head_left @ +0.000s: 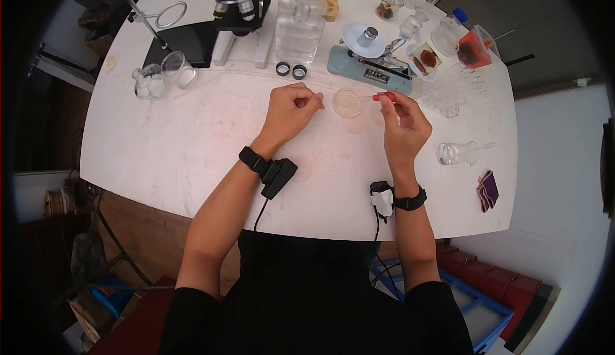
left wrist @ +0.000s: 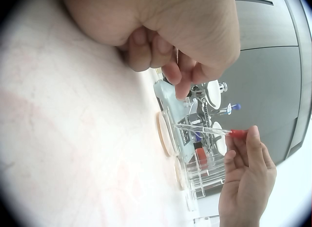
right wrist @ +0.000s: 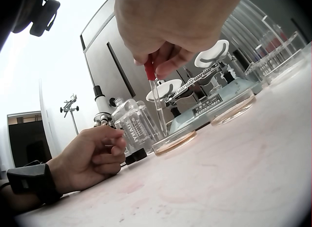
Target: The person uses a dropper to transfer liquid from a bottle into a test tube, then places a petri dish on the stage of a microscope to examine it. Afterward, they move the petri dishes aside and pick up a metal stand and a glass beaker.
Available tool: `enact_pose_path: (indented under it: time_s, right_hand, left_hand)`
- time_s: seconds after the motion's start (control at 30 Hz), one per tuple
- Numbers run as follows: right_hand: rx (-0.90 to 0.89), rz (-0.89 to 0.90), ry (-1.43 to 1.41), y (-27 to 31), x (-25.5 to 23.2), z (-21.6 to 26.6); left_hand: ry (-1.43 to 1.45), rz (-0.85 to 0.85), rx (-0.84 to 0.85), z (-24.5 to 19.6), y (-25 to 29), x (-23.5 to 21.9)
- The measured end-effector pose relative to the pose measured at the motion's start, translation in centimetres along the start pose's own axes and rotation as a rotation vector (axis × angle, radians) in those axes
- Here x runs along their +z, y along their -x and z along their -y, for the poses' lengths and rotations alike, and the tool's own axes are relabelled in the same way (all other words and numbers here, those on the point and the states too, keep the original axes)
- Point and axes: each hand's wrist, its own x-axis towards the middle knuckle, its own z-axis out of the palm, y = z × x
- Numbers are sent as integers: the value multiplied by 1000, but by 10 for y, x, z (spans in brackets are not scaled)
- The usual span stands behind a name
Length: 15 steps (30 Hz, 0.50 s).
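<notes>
- The right hand (head_left: 406,121) pinches the red bulb of a dropper (head_left: 383,97) between thumb and fingers; this grip is closed on the bulb.
- The left hand (head_left: 289,113) rests on the desk (head_left: 192,143) with its fingers curled in, a loosely clenched grip.
- The dropper lies in the right hand, its glass tube slanting down to the left, towards the dish (head_left: 348,104); whether the tip touches the dish cannot be told.
- The dish sits between the two hands, just beside the left fingertips, and holds a thin pale amber layer.
- A second dish (right wrist: 234,110) stands near the first, to its right, also with pale amber in it.
- Behind the dishes is a balance (head_left: 368,68) with a metal weight (head_left: 367,36) on one pan.
- Clear bottles (head_left: 300,38) stand beyond the left hand, two black caps (head_left: 291,70) in front.
- At the far right, a beaker (head_left: 475,47) has orange-red contents.
</notes>
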Motion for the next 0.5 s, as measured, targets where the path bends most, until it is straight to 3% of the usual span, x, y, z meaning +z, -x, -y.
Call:
enact_pose_path:
  time_s: [0.5]
  right_hand:
    - [2,-1,-8,0,-1,2]
  left_hand:
    - [-11,-2,-1,-1,0,0]
